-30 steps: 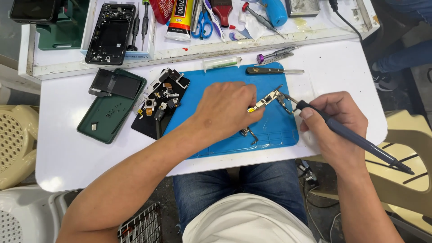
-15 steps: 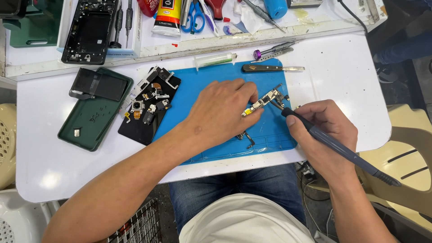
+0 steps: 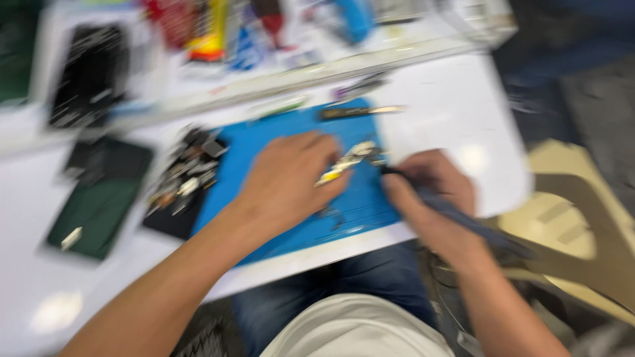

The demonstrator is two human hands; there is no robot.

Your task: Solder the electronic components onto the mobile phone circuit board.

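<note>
On blue mat (image 3: 291,218) atop white tabletop (image 3: 456,112), left hand (image 3: 288,182) fingers pinching small metal part (image 3: 347,162), right hand (image 3: 426,192) fingers closed around dark tool (image 3: 463,215), frame blurred

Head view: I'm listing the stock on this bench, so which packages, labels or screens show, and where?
Yellow and red tube-like package: tray at the far edge, blurred.
Dark phone frame: far left, black rectangle; whether a screen is fitted cannot be told.
No label is clear enough to make out.
</note>
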